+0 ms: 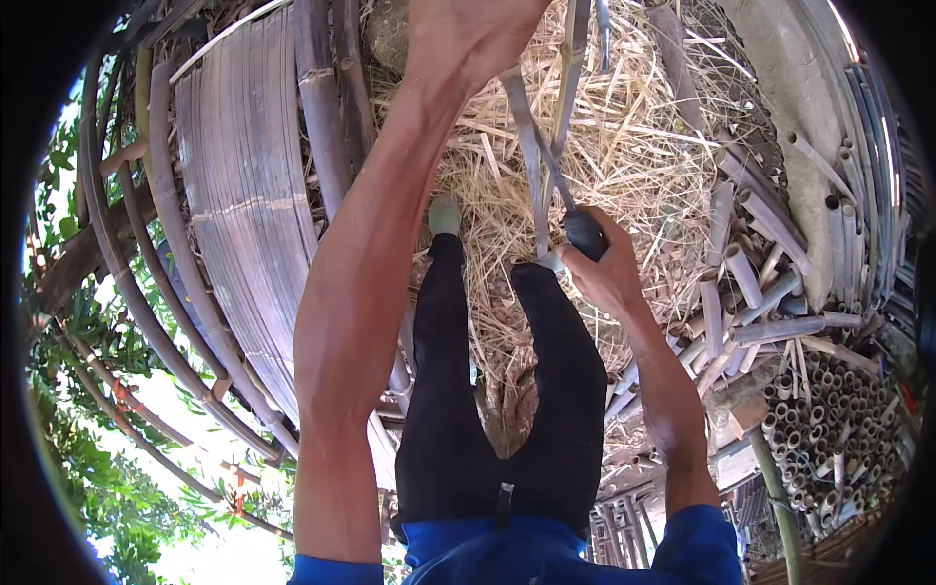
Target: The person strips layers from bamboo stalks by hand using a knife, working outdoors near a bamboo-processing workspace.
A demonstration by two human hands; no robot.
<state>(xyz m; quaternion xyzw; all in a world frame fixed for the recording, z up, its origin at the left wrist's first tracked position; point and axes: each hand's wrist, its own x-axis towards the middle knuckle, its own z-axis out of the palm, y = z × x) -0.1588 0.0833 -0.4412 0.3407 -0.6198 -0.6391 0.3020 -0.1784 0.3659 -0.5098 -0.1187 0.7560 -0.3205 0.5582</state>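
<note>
My right hand [609, 268] is closed around the black handle of a knife [585, 234]. Its thin dark blade [556, 171] points up and away, lying against long split bamboo strips [526, 132]. These strips run from the ground between my feet toward the top of the view. My left hand [478, 34] reaches far forward, next to the upper end of one strip. The upper edge cuts off its fingers, so its grip is hidden.
Pale bamboo shavings [634, 127] cover the ground around my feet. On the left stands a slatted bamboo panel [244, 185] with curved poles. Cut bamboo pieces [746, 278] lie scattered at right, near a stack of bamboo tubes [829, 439]. A low wall [809, 78] rises beyond.
</note>
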